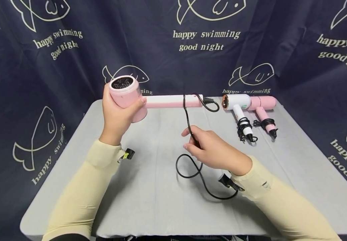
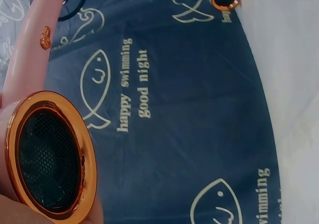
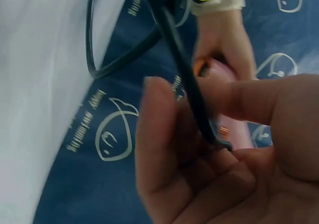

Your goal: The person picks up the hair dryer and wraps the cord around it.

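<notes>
A pink hair dryer (image 1: 124, 97) with a long handle (image 1: 170, 101) is held above the far left of the table. My left hand (image 1: 116, 115) grips its round barrel, thumb across the front, with the handle pointing right. In the left wrist view a copper-coloured ring (image 2: 88, 159) frames a dark mesh at one end. A black power cord (image 1: 188, 117) crosses the handle near its tip and runs down to my right hand (image 1: 214, 147). Curled fingers of that hand hold the cord, which passes over them in the right wrist view. Lower down, the cord loops above the grey tabletop.
On the back right of the grey table (image 1: 155, 140) lie a white hair dryer (image 1: 240, 101) and another pink hair dryer (image 1: 265, 103), side by side, cords wound round their handles. A dark blue curtain (image 1: 158, 57) with fish prints hangs behind and at both sides.
</notes>
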`<act>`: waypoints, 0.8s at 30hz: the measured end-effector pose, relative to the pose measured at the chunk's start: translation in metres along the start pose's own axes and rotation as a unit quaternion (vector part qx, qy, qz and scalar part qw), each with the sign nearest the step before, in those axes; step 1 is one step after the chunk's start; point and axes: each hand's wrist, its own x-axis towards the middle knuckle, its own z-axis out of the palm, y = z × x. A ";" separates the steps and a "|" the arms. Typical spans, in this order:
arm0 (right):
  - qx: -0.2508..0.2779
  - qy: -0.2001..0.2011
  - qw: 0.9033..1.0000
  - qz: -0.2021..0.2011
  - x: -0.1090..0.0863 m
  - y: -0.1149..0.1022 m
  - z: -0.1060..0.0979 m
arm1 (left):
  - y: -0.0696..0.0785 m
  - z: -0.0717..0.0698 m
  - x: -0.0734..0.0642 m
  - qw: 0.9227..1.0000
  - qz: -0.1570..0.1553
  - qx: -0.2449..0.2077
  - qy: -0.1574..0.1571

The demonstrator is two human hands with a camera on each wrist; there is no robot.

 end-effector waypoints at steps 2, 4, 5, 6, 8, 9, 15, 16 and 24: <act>-0.033 0.013 0.999 -0.005 -0.002 -0.002 -0.005 | -0.005 -0.001 0.000 1.000 0.000 0.012 0.002; -0.059 0.024 0.998 -0.010 -0.003 -0.004 -0.010 | -0.011 -0.003 0.000 1.000 -0.001 0.021 0.001; -0.069 0.029 0.997 -0.012 -0.003 -0.005 -0.012 | -0.014 -0.004 0.000 1.000 -0.002 0.026 0.000; -0.078 0.033 0.996 -0.014 -0.004 -0.005 -0.015 | -0.017 -0.005 0.001 1.000 -0.005 0.031 0.000; -0.090 0.037 0.995 -0.020 -0.004 -0.008 -0.019 | -0.024 -0.008 0.002 0.999 -0.013 0.039 -0.002; -0.098 0.035 0.994 -0.026 -0.004 -0.009 -0.021 | -0.026 -0.009 0.003 0.999 -0.019 0.046 -0.004; -0.166 0.018 0.983 -0.075 -0.002 -0.019 -0.031 | -0.022 -0.012 0.002 0.997 -0.036 0.068 -0.022; -0.180 0.019 0.980 -0.081 -0.001 -0.021 -0.033 | -0.019 -0.011 0.001 0.997 -0.032 0.072 -0.025; -0.254 0.044 0.954 -0.151 0.007 -0.029 -0.048 | 0.003 -0.008 -0.010 0.989 -0.005 0.120 -0.086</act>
